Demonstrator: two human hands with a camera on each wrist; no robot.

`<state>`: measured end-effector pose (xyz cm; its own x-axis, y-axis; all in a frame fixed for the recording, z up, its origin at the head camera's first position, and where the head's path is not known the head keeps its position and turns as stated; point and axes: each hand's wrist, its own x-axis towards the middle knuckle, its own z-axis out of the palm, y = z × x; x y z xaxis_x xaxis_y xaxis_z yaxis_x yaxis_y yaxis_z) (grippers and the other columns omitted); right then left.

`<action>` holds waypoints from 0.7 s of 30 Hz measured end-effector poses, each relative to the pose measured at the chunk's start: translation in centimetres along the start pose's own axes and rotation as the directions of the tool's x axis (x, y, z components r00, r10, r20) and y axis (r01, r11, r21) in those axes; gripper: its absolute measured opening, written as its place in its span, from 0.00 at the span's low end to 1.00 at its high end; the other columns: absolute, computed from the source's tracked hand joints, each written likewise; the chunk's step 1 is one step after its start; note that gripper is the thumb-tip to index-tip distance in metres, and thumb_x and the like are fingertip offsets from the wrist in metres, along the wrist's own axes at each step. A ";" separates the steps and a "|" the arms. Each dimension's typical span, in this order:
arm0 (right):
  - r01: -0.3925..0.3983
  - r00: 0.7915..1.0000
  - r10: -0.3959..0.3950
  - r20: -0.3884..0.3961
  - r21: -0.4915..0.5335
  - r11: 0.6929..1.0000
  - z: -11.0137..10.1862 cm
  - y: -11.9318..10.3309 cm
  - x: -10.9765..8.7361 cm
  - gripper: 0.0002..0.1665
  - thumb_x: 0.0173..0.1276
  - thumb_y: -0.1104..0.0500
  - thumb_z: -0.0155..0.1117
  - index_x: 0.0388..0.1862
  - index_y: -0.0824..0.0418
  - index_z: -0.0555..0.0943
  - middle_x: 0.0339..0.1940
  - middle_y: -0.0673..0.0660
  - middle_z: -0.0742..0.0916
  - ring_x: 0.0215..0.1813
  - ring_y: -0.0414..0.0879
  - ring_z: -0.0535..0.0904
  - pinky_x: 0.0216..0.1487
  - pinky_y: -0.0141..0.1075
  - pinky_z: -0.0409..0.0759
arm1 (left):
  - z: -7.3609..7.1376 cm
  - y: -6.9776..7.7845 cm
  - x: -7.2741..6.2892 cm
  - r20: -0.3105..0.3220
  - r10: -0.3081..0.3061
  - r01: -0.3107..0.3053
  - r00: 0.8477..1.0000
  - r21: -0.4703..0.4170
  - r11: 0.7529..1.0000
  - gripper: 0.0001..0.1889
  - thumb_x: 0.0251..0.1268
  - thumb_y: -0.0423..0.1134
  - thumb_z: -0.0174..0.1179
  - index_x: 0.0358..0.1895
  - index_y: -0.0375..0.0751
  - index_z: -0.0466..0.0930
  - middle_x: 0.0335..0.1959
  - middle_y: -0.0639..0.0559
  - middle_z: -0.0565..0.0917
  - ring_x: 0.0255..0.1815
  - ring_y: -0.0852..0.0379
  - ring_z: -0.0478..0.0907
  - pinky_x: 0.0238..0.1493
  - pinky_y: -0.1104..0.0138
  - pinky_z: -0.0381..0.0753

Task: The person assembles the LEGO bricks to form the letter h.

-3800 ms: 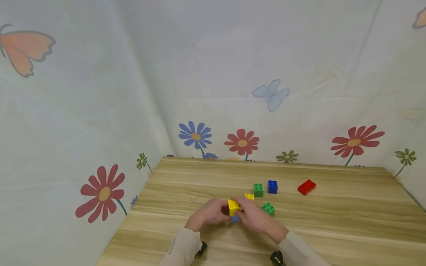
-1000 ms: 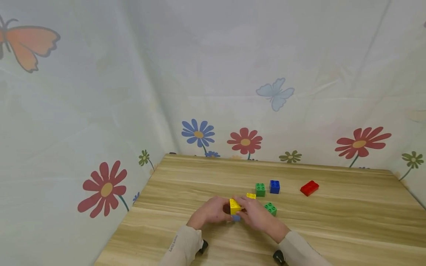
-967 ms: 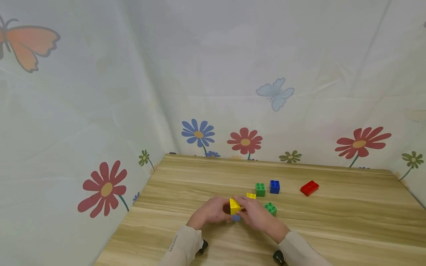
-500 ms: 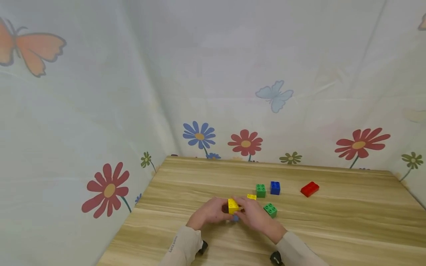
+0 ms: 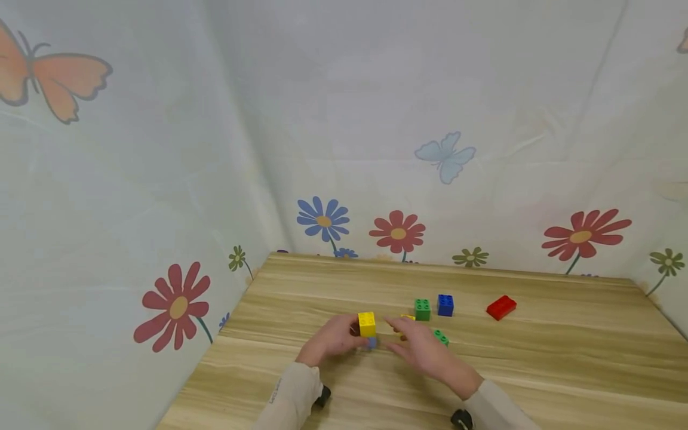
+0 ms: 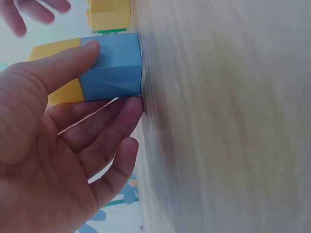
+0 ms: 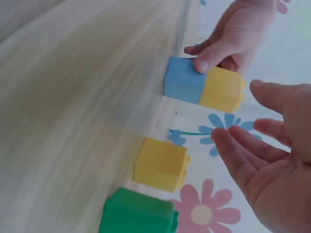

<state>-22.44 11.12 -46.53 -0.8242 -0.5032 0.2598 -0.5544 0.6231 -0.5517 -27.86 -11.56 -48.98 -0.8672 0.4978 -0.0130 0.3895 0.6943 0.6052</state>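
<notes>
A yellow brick sits squarely on top of a light blue brick, making a two-brick stack on the table. My left hand holds this stack from the left, thumb on one side and fingers behind, as the left wrist view shows. To its right, my right hand is spread with a gap between its fingertips and the stack. In the right wrist view, a second yellow brick stands below that hand's fingers; the head view shows it partly hidden behind the hand.
Behind the right hand are a green brick and a dark blue brick. Another green brick is partly covered by the right hand. A red brick lies farther right. Flowered cloth borders the wooden table.
My right hand has let go of the yellow brick and drawn away to the right, its fingers spreading. The left hand has shifted slightly left with the stack.
</notes>
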 end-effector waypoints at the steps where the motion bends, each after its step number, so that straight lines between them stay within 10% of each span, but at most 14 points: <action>1: 0.008 1.000 -0.008 -0.001 -0.006 1.000 -0.2 0.0 -0.1 0.28 0.66 0.58 0.64 0.63 0.63 0.72 0.54 0.60 0.81 0.46 0.51 0.81 0.42 0.35 0.80 | 0.0 -0.1 0.1 -0.007 -0.007 0.007 1.000 -0.008 1.000 0.14 0.57 0.45 0.67 0.44 0.46 0.78 0.36 0.58 0.82 0.39 0.60 0.78 0.45 0.64 0.76; 21: -0.064 0.997 0.063 -0.042 -0.026 0.998 -3.8 1.4 -2.9 0.28 0.62 0.57 0.68 0.61 0.62 0.74 0.55 0.58 0.80 0.46 0.50 0.80 0.43 0.42 0.80 | -1.7 -1.7 0.1 -0.076 -0.077 0.077 0.994 -0.004 0.997 0.15 0.61 0.41 0.64 0.47 0.37 0.77 0.41 0.48 0.81 0.42 0.51 0.78 0.46 0.57 0.77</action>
<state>-21.27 15.71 -45.01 -0.8614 -0.4376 0.2579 -0.5036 0.6691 -0.5465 -29.19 -13.57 -48.71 -0.9156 0.4021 0.0007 0.3205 0.7286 0.6054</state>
